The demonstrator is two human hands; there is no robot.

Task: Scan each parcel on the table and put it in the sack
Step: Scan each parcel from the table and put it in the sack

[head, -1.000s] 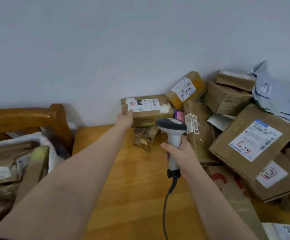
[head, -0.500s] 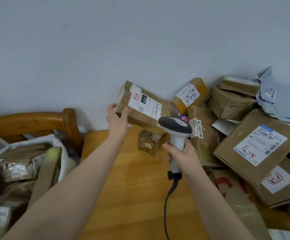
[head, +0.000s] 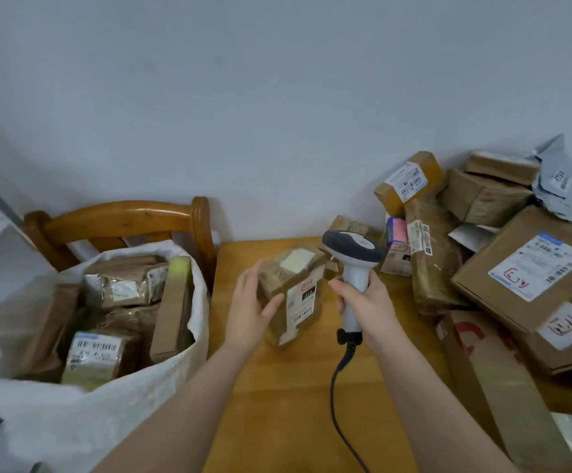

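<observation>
Head view: the left hand (head: 248,314) holds a brown parcel (head: 295,288) upright over the counter (head: 277,404) — thumb across its front. Just beside it, the right hand (head: 363,303) grips the scanner (head: 353,250). The white sack (head: 107,421) — left of the counter — holds other parcels (head: 93,356).

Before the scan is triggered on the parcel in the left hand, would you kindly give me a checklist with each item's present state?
1. Left hand grips the parcel: ok, thumb across its front.
2. Barcode label faces up toward the camera: ok.
3. Right hand grips the scanner: ok.
4. Scanner head aimed at the barcode label: cannot tell, its window is hidden.
5. Cable clear of the parcel: ok, it hangs toward the near edge of the table.
6. Sack mouth open for the drop: ok, parcels already inside.
</observation>
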